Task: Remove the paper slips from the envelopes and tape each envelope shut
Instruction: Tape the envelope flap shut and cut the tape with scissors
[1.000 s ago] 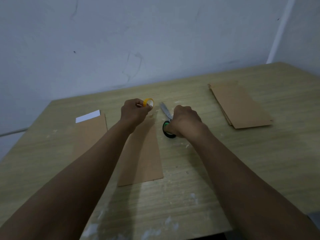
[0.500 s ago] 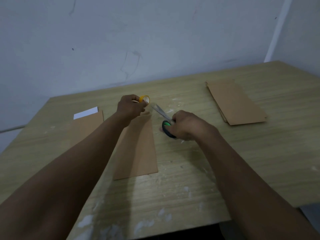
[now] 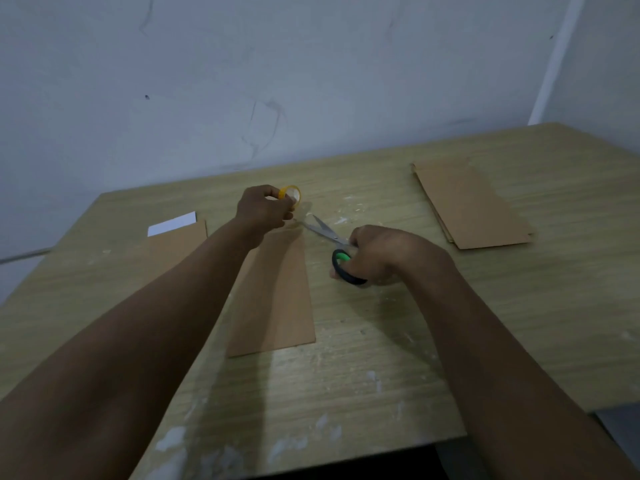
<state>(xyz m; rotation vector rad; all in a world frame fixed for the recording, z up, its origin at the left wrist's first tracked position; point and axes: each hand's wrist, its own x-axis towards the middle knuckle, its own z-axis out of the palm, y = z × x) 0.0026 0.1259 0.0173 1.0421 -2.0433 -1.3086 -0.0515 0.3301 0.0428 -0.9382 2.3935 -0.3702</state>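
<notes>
Scissors (image 3: 329, 233) swung over since a sec ago, blades now spread at tape by left hand (image 3: 265, 211). Left grip pinching yellow tape roll (image 3: 290, 194); right hand (image 3: 377, 254) curled round scissor handles. Middle envelope (image 3: 277, 292) flat on counter (image 3: 381, 375), under both hands.

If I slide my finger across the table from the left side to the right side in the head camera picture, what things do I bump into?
White paper slip → left envelope → tape roll in the left hand → scissors in the right hand → stack of envelopes.
</notes>
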